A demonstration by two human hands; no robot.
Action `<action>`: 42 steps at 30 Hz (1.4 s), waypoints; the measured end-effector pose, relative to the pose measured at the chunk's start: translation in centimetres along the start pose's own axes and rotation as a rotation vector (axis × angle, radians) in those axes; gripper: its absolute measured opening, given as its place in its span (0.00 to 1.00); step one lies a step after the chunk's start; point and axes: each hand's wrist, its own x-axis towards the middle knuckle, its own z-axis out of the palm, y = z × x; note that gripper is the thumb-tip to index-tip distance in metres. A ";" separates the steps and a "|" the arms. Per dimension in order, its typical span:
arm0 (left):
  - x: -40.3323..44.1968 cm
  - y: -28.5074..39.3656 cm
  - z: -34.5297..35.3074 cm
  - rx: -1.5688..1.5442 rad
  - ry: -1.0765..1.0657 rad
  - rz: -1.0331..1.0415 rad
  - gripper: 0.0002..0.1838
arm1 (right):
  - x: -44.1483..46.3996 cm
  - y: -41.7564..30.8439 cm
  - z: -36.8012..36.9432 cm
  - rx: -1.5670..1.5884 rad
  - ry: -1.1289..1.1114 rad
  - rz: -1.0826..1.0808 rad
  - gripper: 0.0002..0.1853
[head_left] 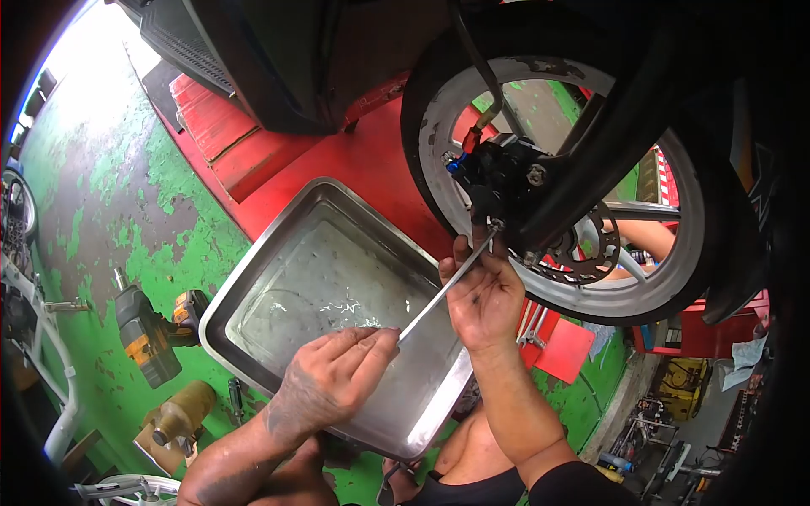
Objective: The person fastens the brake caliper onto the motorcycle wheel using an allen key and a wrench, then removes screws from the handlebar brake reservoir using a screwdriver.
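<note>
A long silver wrench slants up to a bolt at the lower end of the black brake caliper. My left hand is closed round the wrench's lower end, back of the hand upward. Just under the caliper, my right hand has its palm facing me and its fingers bent up around the wrench's upper end. Some of those fingertips are partly hidden. The caliper sits beside a motorcycle wheel with a black tyre and a worn white rim. A brake disc shows below the fork.
Below my hands lies a metal tray with a little shiny liquid. A cordless impact wrench rests on the green floor to the left, near a brass-coloured cylinder. Another person's arm shows through the wheel. Tools lie at the lower right.
</note>
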 end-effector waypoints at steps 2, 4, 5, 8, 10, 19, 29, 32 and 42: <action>0.3 -0.5 0.1 -0.057 0.015 0.002 0.22 | -0.2 -0.1 -0.1 -0.002 -0.021 0.004 0.23; 0.3 -0.6 -0.3 -0.260 -0.098 -0.106 0.25 | -0.3 -0.2 0.0 -0.029 -0.052 0.006 0.21; 0.4 -0.6 -0.6 -0.361 -0.153 -0.158 0.27 | -0.5 -0.3 0.3 -0.038 -0.060 0.024 0.20; 1.3 -0.3 -1.6 -0.037 -0.160 0.039 0.30 | -1.5 -0.5 1.6 -0.127 -0.088 0.117 0.19; 1.3 0.3 -2.2 0.178 -0.140 0.059 0.30 | -2.4 -0.4 1.4 -0.264 -0.103 0.234 0.20; 0.2 1.2 -2.0 -1.372 -0.280 -0.943 0.24 | -2.6 0.3 1.6 -0.328 -0.083 0.222 0.12; 0.2 1.3 -1.0 -0.465 -0.068 -0.325 0.26 | -2.6 0.3 1.4 -0.325 -0.118 0.219 0.14; 0.4 1.4 -1.5 -1.113 -0.153 -0.683 0.24 | -2.5 0.4 1.0 -0.303 -0.142 0.217 0.14; 1.0 0.9 -0.9 -0.087 0.052 -0.147 0.18 | -2.5 0.1 1.4 -0.305 -0.145 0.221 0.14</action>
